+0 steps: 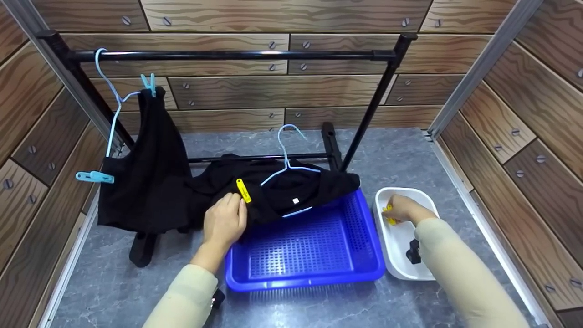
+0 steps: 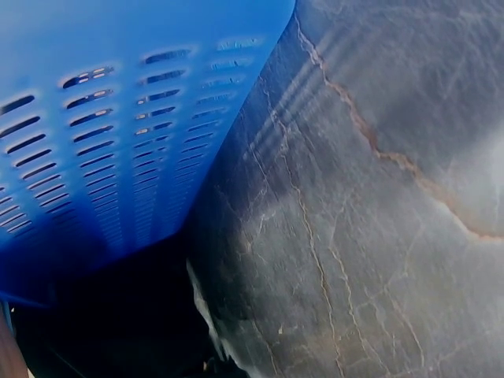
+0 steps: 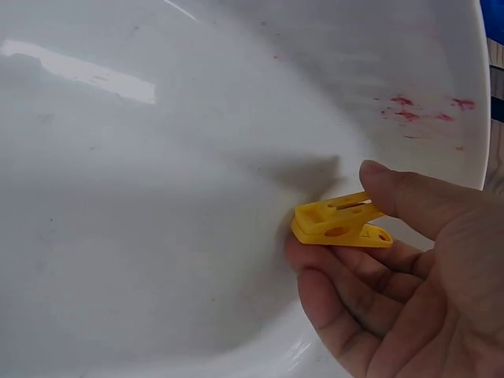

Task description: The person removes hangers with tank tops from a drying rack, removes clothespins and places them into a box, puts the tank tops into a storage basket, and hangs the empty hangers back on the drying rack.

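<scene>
Inside the white basin [image 1: 408,269], my right hand [image 1: 403,209] pinches a yellow clothespin [image 3: 339,220] between thumb and fingers. My left hand [image 1: 225,218] grips a black shirt [image 1: 334,187] by one shoulder, over the back left of the blue basket [image 1: 300,285]. A light blue hanger [image 1: 287,155] sits in the shirt's neckline, its hook pointing up. Just above the left fingers, another yellow clothespin [image 1: 243,190] is clipped on the shirt. The left wrist view shows mainly the basket's slotted side [image 2: 94,142] and grey floor, with the left hand barely visible at the edge.
A black rack's top rail [image 1: 237,55] spans the back. On its left hangs a black garment [image 1: 145,191] on a light blue hanger [image 1: 114,123], with blue clothespins [image 1: 94,176] at two places. The rack's right post [image 1: 371,109] rises behind the basket. Wood-patterned walls enclose the space.
</scene>
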`<move>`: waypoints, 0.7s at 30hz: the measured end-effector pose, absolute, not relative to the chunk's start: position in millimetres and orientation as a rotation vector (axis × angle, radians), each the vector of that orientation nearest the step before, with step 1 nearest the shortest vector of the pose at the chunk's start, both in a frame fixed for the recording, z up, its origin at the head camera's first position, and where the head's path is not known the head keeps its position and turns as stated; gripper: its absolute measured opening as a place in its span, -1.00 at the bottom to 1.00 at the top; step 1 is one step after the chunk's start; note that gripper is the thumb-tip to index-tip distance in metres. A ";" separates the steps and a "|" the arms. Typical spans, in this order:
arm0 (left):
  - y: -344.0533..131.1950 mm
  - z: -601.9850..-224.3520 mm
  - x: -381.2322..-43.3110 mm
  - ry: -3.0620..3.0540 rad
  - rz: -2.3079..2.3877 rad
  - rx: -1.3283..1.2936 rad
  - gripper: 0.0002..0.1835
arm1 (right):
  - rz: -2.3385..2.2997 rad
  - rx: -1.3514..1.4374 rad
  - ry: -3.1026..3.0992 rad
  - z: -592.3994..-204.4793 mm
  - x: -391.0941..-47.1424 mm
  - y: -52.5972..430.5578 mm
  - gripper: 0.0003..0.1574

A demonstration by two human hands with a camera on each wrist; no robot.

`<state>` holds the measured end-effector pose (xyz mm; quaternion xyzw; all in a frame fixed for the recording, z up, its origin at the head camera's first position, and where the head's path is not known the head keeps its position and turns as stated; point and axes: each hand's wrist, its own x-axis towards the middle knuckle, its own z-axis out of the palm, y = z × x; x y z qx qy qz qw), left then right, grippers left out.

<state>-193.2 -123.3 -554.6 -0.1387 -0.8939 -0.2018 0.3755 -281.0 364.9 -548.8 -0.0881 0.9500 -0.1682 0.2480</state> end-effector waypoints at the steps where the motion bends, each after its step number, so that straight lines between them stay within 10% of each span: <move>1: -123.2 -554.6 -193.3 -2.285 -0.516 -0.357 -0.73 | -0.449 -0.240 2.587 -548.6 -280.4 364.4 -0.68; 21: -122.5 -554.2 -194.0 -2.267 -0.519 -0.373 -0.73 | -0.408 -0.172 2.631 -545.1 -274.1 357.2 -0.50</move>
